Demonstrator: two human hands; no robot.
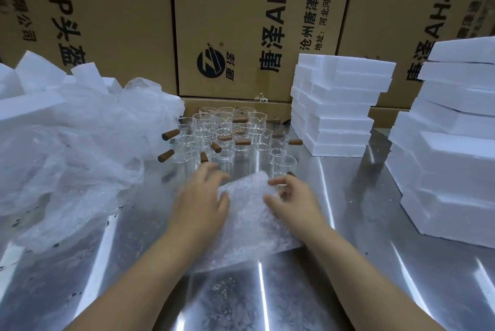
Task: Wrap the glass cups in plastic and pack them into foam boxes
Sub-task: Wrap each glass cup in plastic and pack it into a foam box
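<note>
Far left of the glass cups (227,132), loose foam pieces (34,73) lie behind a big heap of crumpled plastic wrap (80,143) that spreads over the metal surface (361,223) and reaches the left edge of the cups. The glass cups stand upright in a tight cluster at the back middle of the surface; they are clear, with brown handles pointing in different directions. Just in front of the cups lies a bubble-wrap sheet (251,218), its far end humped up into a roll; whether a cup is inside the roll cannot be told. The left hand (201,202) grips the roll's left end, fingers curved over it and thumb pressed on the sheet. The right hand (292,202) holds the right end with curled fingers, close to the nearest cup. Right of the cups stands a stack of foam boxes (337,105), and farther right a second foam stack (455,148) that is larger. Printed cardboard cartons (241,23) form a wall behind the cups.
</note>
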